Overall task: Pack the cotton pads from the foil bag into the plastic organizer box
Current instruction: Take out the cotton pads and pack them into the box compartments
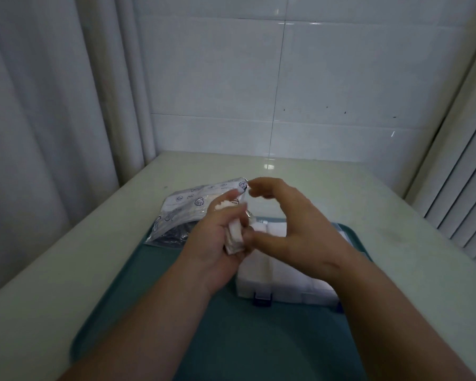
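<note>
My left hand (213, 237) grips a stack of white cotton pads (234, 237) above the left end of the plastic organizer box (280, 284). My right hand (291, 226) hovers over the box, fingers curved apart, its thumb touching the stack's lower end. The foil bag (187, 210), silver with printed shell drawings, lies behind my left hand, half on the tray and half on the table. The clear box with a dark latch at its front sits on the teal tray (154, 292), largely hidden by my right arm.
The tray rests on a pale table (396, 215) pushed against a white tiled wall (286, 78). A curtain (52, 105) hangs at the left and slatted blinds (465, 202) stand at the right.
</note>
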